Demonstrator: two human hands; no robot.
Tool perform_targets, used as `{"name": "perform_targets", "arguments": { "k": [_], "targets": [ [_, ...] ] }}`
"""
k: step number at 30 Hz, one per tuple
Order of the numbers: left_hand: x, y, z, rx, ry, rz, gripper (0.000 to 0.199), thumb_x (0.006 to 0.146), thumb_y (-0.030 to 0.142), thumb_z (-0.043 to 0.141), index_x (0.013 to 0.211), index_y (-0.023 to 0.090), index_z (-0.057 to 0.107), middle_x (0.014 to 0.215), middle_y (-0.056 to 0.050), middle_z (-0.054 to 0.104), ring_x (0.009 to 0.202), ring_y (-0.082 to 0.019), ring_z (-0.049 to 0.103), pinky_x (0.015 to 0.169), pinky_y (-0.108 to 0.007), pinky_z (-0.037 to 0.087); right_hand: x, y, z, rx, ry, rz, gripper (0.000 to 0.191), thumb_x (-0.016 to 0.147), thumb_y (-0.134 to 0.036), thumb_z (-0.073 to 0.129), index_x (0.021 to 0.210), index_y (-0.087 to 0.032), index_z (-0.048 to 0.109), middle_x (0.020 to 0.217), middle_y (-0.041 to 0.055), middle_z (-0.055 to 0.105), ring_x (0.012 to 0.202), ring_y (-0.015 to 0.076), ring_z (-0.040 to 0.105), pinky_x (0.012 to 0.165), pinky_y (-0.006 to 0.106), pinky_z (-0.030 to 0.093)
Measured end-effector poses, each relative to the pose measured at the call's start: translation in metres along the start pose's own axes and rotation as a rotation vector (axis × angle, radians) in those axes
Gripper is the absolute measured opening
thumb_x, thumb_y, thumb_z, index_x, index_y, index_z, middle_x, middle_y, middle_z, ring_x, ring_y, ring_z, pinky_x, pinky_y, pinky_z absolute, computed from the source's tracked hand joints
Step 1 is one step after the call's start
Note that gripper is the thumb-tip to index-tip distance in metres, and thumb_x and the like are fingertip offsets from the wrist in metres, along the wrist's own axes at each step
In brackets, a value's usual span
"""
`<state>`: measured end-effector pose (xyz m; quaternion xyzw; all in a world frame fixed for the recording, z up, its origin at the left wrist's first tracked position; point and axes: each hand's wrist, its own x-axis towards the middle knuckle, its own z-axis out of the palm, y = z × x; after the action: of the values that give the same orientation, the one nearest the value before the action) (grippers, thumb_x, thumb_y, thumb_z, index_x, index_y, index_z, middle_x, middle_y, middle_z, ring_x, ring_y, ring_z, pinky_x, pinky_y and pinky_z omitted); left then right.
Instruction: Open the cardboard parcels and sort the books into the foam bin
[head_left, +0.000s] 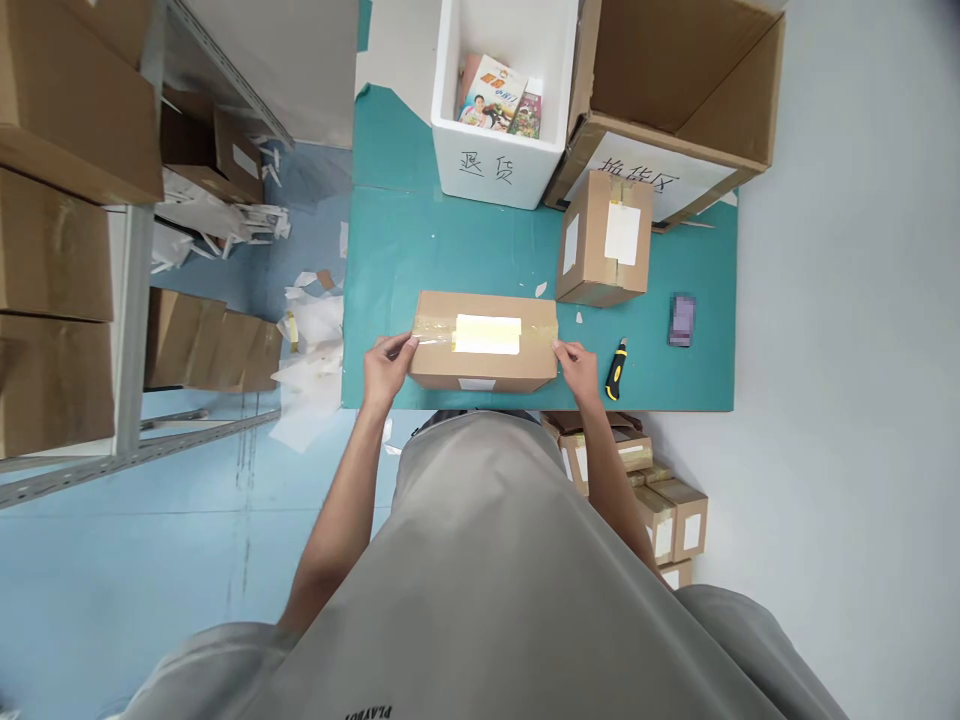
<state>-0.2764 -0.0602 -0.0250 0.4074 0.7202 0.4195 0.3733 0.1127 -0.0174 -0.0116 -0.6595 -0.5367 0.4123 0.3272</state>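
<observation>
A closed brown cardboard box [442,362] lies lengthwise near the front edge of the green table, with clear tape and a white label on top. My left hand [388,366] grips its left end, thumb and fingers pressed together at the upper edge. At the right end, my right hand [577,368] holds the box the same way. A black and yellow utility knife [616,371] lies just right of my right hand. Behind it stands a smaller taped box [592,240] with white labels.
On the green table [465,240], a white bin [487,172] with booklets and a large open carton [675,140] stand at the back. A pixelated small item [682,320] lies at right. Shelves with boxes [60,245] are at left; more boxes [688,520] sit below right.
</observation>
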Motion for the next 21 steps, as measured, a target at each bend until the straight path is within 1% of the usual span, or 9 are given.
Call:
{"name": "perform_targets", "arguments": {
  "k": [2, 5, 6, 8, 11, 14, 17, 19, 21],
  "targets": [
    [-0.004, -0.012, 0.001, -0.044, 0.006, -0.064, 0.049, 0.094, 0.060, 0.067, 0.106, 0.015, 0.083, 0.107, -0.011, 0.078, 0.103, -0.026, 0.074, 0.099, -0.041, 0.061, -0.006, 0.011, -0.002, 0.031, -0.021, 0.051, 0.065, 0.090, -0.080, 0.061, 0.091, -0.019, 0.083, 0.102, 0.0112, 0.081, 0.106, 0.0327, 0.071, 0.097, 0.046, 0.060],
    [-0.012, -0.040, 0.002, -0.105, -0.011, -0.208, 0.054, 0.094, 0.063, 0.062, 0.109, 0.014, 0.080, 0.109, -0.013, 0.080, 0.105, -0.027, 0.075, 0.099, -0.041, 0.061, -0.020, 0.033, -0.002, 0.079, -0.061, 0.167, 0.067, 0.093, -0.079, 0.054, 0.096, -0.018, 0.081, 0.107, 0.0119, 0.082, 0.111, 0.0356, 0.072, 0.098, 0.050, 0.062],
    [-0.015, -0.050, 0.003, -0.101, -0.036, -0.251, 0.054, 0.091, 0.061, 0.064, 0.112, 0.014, 0.079, 0.111, -0.014, 0.080, 0.107, -0.028, 0.075, 0.100, -0.042, 0.061, -0.025, 0.040, 0.000, 0.074, -0.091, 0.189, 0.064, 0.093, -0.076, 0.053, 0.099, -0.019, 0.081, 0.109, 0.0122, 0.082, 0.113, 0.0366, 0.072, 0.099, 0.053, 0.062],
    [-0.021, -0.065, 0.007, -0.069, -0.104, -0.300, 0.051, 0.082, 0.052, 0.071, 0.114, 0.013, 0.078, 0.114, -0.015, 0.080, 0.110, -0.031, 0.075, 0.100, -0.044, 0.060, -0.034, 0.050, 0.006, 0.048, -0.167, 0.194, 0.055, 0.088, -0.067, 0.060, 0.107, -0.020, 0.082, 0.115, 0.0122, 0.083, 0.117, 0.0376, 0.071, 0.104, 0.056, 0.059],
    [-0.030, -0.078, 0.013, -0.046, -0.191, -0.324, 0.043, 0.069, 0.036, 0.078, 0.106, 0.014, 0.079, 0.110, -0.014, 0.082, 0.111, -0.036, 0.074, 0.101, -0.049, 0.060, -0.046, 0.055, 0.017, 0.041, -0.264, 0.176, 0.051, 0.078, -0.055, 0.074, 0.117, -0.022, 0.082, 0.119, 0.0115, 0.083, 0.117, 0.0372, 0.072, 0.108, 0.056, 0.058],
    [-0.038, -0.081, 0.018, -0.042, -0.210, -0.330, 0.039, 0.063, 0.026, 0.078, 0.100, 0.015, 0.079, 0.111, -0.013, 0.081, 0.117, -0.038, 0.071, 0.106, -0.052, 0.058, -0.054, 0.056, 0.021, 0.073, -0.343, 0.171, 0.059, 0.073, -0.051, 0.081, 0.125, -0.024, 0.079, 0.124, 0.0114, 0.081, 0.120, 0.0369, 0.072, 0.109, 0.056, 0.058],
    [-0.036, -0.077, 0.018, -0.044, -0.206, -0.341, 0.043, 0.060, 0.022, 0.078, 0.103, 0.017, 0.078, 0.116, -0.013, 0.079, 0.125, -0.039, 0.068, 0.110, -0.053, 0.056, -0.053, 0.055, 0.015, 0.127, -0.414, 0.190, 0.065, 0.077, -0.054, 0.081, 0.134, -0.025, 0.074, 0.135, 0.0112, 0.077, 0.127, 0.0364, 0.069, 0.113, 0.055, 0.056],
    [-0.027, -0.070, 0.016, -0.057, -0.211, -0.337, 0.043, 0.061, 0.024, 0.076, 0.104, 0.018, 0.079, 0.118, -0.012, 0.078, 0.128, -0.038, 0.066, 0.112, -0.053, 0.055, -0.046, 0.052, 0.011, 0.162, -0.401, 0.205, 0.068, 0.079, -0.057, 0.080, 0.138, -0.024, 0.073, 0.142, 0.0109, 0.074, 0.134, 0.0361, 0.066, 0.116, 0.054, 0.055],
    [-0.014, -0.059, 0.016, -0.076, -0.221, -0.292, 0.041, 0.065, 0.029, 0.073, 0.104, 0.018, 0.080, 0.123, -0.011, 0.077, 0.133, -0.037, 0.063, 0.115, -0.051, 0.052, -0.034, 0.048, 0.011, 0.205, -0.344, 0.200, 0.071, 0.080, -0.061, 0.080, 0.140, -0.024, 0.071, 0.149, 0.0093, 0.070, 0.141, 0.0346, 0.062, 0.120, 0.052, 0.052]
  ]
}}
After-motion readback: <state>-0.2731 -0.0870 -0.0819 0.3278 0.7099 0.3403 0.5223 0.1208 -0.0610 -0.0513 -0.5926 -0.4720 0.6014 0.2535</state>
